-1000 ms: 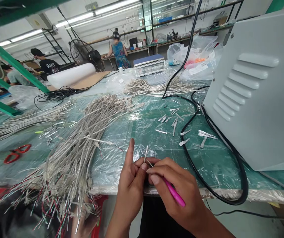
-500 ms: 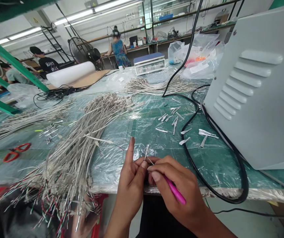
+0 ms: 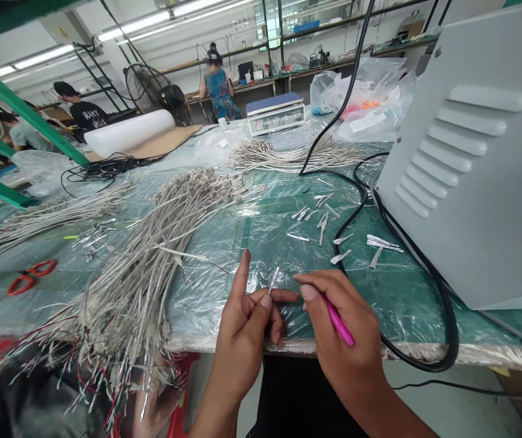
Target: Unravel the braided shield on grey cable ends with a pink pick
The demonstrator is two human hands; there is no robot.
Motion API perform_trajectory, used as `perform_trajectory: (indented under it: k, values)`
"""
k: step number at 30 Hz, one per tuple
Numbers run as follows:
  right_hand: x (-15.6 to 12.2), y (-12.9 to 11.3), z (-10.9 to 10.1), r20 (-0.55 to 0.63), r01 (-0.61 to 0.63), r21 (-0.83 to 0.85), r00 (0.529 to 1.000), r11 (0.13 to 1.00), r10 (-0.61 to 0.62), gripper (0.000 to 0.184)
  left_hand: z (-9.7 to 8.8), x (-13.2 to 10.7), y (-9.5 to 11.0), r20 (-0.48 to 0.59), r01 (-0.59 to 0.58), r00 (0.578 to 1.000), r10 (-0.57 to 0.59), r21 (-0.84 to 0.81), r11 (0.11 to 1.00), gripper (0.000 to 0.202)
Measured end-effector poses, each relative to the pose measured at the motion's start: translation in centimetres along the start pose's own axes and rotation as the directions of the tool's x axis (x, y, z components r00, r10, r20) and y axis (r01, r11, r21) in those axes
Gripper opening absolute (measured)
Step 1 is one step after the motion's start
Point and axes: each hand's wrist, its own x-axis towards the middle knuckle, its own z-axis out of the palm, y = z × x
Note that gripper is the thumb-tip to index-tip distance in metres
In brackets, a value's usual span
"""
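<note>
Between thumb and fingers, my left hand pinches a thin cable whose silvery stripped end points up and away from me; its index finger stretches upward. My right hand is closed around a slim tool with a pink handle, a little to the right of the cable end and apart from it. The tool's tip is hidden by the fingers or too thin to make out. To the left lies a large bundle of grey cables, with bare coloured wires hanging over the table's front edge.
Scraps of silvery foil are scattered on the plastic-covered green table. A grey metal machine housing stands at right, with a black cable looping before it. Orange-handled scissors lie at far left. A scale stands behind.
My right hand has moved right with the pink-handled tool, away from the cable end. My left hand keeps its pinch, and more of its fingers now show.
</note>
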Motion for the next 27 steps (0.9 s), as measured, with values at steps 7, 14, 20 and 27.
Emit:
perform_trajectory:
  k: [7,14,20,27]
  values:
    - [-0.08,-0.65,-0.48,0.213,0.164,0.148,0.958,0.975,-0.193,0.023,0.21,0.05,0.10,-0.024,0.009,1.000,-0.009,-0.029,1.000,0.080]
    - [-0.16,-0.59,-0.22,0.234,0.146,0.150,0.956,0.978,-0.178,0.020,0.42,-0.06,0.17,-0.058,0.030,0.998,-0.030,0.003,1.000,0.079]
    - [-0.11,-0.57,-0.26,0.237,0.146,0.161,0.954,0.976,-0.182,0.020,0.62,-0.22,0.23,-0.086,0.030,0.996,-0.028,0.025,0.999,0.081]
    - [-0.32,-0.49,-0.26,0.260,0.139,0.151,0.950,0.979,-0.175,0.020,0.66,-0.15,0.17,-0.076,0.019,0.997,-0.016,0.034,0.999,0.081]
